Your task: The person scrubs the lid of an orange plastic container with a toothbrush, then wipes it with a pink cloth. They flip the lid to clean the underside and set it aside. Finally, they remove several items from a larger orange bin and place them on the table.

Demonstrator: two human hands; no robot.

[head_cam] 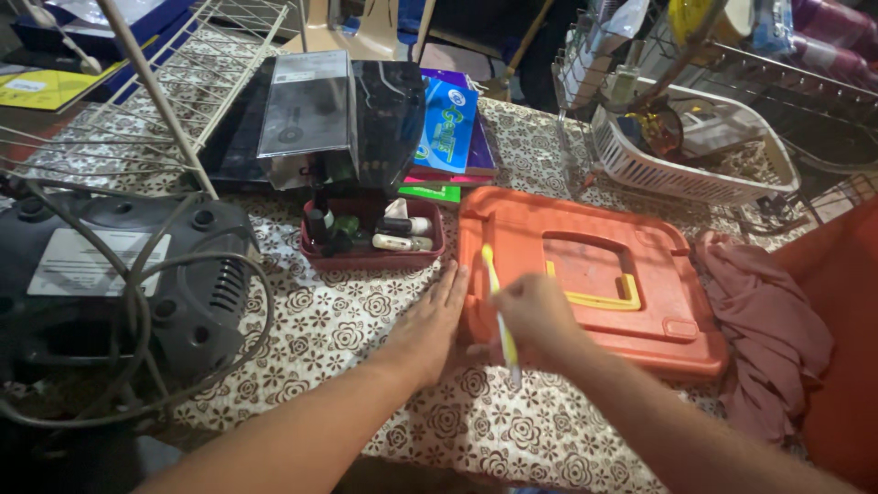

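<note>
An orange plastic lid or case (585, 233) with a yellow handle (608, 297) lies flat on a flower-patterned tablecloth (320, 320). My left hand (430, 325) rests flat on the cloth, its fingers against the case's left edge. My right hand (535, 316) is closed on a yellow toothbrush (498, 306), whose head touches the case's left rim.
A small red tray (370, 256) of little bottles sits behind my left hand. A black appliance (119, 274) with a looped cable is at the left. Also here: a white basket (686, 174), a wire rack (137, 101), a pink cloth (764, 320), a black box (329, 119).
</note>
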